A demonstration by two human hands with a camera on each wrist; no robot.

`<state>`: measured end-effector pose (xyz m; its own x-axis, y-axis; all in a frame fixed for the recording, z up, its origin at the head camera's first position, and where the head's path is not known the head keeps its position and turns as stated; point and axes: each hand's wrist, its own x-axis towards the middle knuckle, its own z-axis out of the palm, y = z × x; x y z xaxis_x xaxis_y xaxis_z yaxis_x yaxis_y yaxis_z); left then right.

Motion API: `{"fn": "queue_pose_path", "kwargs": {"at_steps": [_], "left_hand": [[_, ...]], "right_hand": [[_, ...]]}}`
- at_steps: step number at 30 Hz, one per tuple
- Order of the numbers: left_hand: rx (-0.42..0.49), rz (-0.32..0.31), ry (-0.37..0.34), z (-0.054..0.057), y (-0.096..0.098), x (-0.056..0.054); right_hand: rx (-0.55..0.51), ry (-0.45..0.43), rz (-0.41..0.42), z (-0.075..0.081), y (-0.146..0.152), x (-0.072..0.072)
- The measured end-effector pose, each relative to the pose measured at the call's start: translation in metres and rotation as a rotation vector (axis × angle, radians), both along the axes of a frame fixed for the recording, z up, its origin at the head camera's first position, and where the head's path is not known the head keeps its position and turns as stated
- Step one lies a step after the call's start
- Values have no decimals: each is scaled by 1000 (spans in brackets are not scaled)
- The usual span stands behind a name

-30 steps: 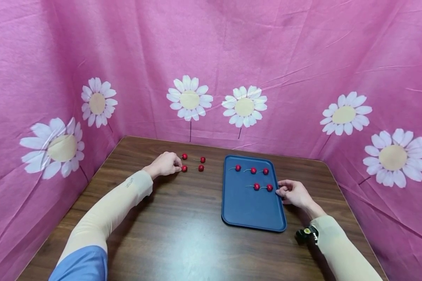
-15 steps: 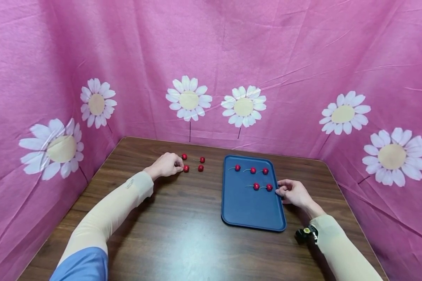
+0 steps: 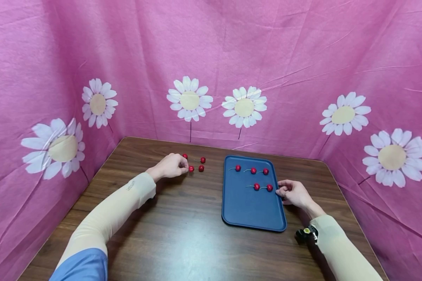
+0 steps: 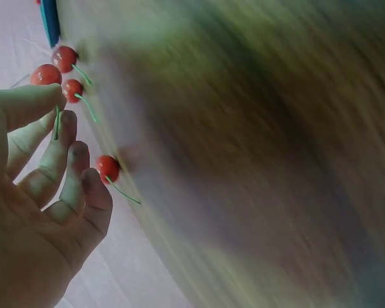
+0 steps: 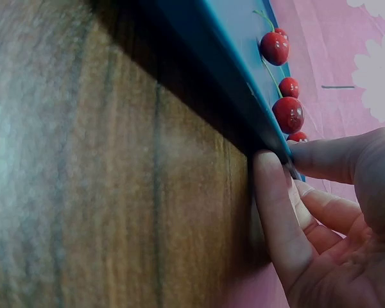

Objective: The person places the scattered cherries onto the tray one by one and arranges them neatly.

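My left hand (image 3: 172, 166) pinches a red cherry (image 3: 191, 169) between thumb and fingertips; in the left wrist view its green stem (image 4: 56, 123) hangs below the thumb. Close by on the table lie a cherry (image 3: 201, 168) to the right, another cherry (image 3: 202, 160) farther back, and a third cherry (image 3: 185, 156) partly covered by the hand. At the right, my right hand (image 3: 296, 194) grips the right rim of a blue tray (image 3: 247, 212), thumb and fingers on its edge. Several stemmed cherries sit on the tray in two rows, including a back-row cherry (image 3: 253, 171) and a front-row cherry (image 3: 269, 187).
A brown wooden table (image 3: 168, 238) carries everything. Its back and sides are closed in by a pink cloth (image 3: 211, 47) printed with white daisies. A small black device (image 3: 304, 235) is worn at the right wrist.
My left hand has moved a little to the right, bringing the pinched cherry closer to the neighbouring one. The right hand and the tray stay where they were.
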<state>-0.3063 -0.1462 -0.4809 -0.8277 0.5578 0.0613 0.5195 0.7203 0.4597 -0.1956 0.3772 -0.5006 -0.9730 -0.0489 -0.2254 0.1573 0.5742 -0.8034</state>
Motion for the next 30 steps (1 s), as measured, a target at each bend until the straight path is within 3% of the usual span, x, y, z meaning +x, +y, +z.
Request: {"fn": "queue_pose_path", "kwargs": {"at_steps": [19,30], "left_hand": [[61,-89,12,8,47,5],[107,-151,-54,14,80,9]], "right_hand": [[-18,-14,-11,-2,1,-2],[-19,-1,-1,0,0,0]]}}
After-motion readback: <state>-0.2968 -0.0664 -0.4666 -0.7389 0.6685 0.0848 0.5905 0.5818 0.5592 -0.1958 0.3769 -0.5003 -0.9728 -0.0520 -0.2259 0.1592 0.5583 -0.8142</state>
